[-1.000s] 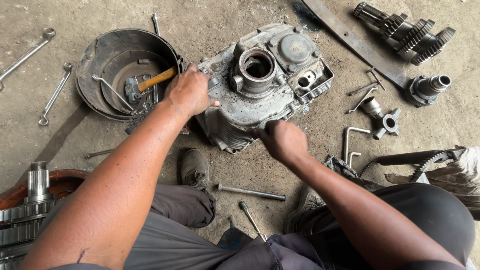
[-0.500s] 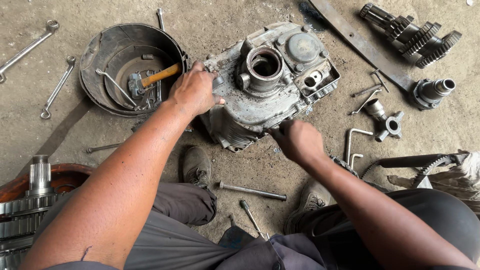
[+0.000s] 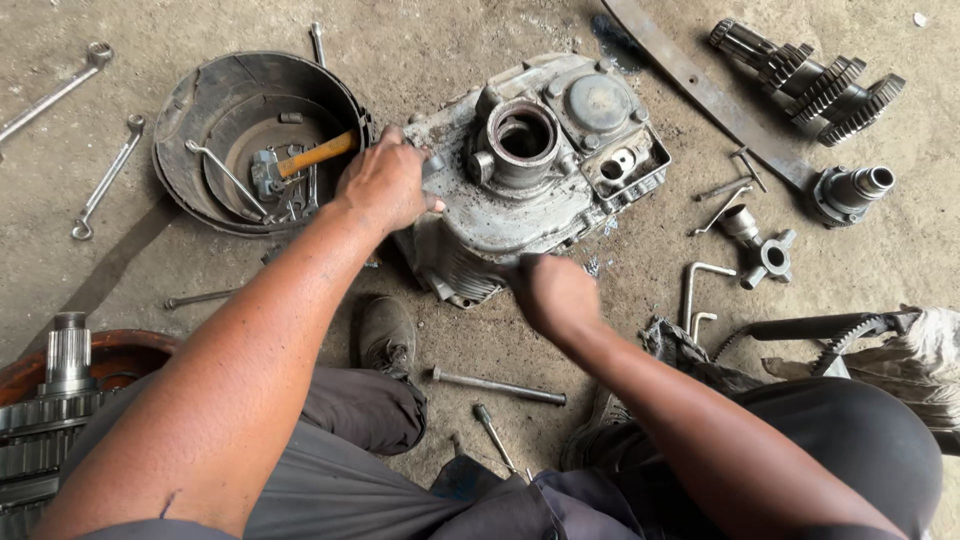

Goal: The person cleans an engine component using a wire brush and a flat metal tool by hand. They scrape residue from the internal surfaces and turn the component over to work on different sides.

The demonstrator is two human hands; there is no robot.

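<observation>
- Down on the rough concrete floor (image 3: 250, 20), a grimy grey cast-metal gearbox housing (image 3: 560, 190) lies near the middle of the view, its round bore facing up.
- Room around the housing is tight: a dark round pan (image 3: 190, 90) of tools sits just beside its left edge, a long flat steel bar (image 3: 700, 90) runs past its upper right corner, and small bent rods and a cross-shaped fitting (image 3: 765, 255) lie near its right side.
- Along the near edge, a worn shoe (image 3: 388, 335) and a long bolt (image 3: 500, 387) lie close below the housing.
- Left hand (image 3: 385, 185), arm stretched forward, rests on the housing's left edge; the fingers curl over the rim, gripping the casting.
- Right hand (image 3: 555, 295) sits at the lower front edge of the housing, knuckles up and blurred; the fingers are bent under, and I cannot tell whether they hold anything.
- Well apart at upper right, a toothed gear shaft (image 3: 815, 80) and a splined stub (image 3: 850, 190) lie on the floor; two spanners (image 3: 100, 190) lie far left.
- A hammer with an orange handle (image 3: 315, 155) lies inside the pan.
</observation>
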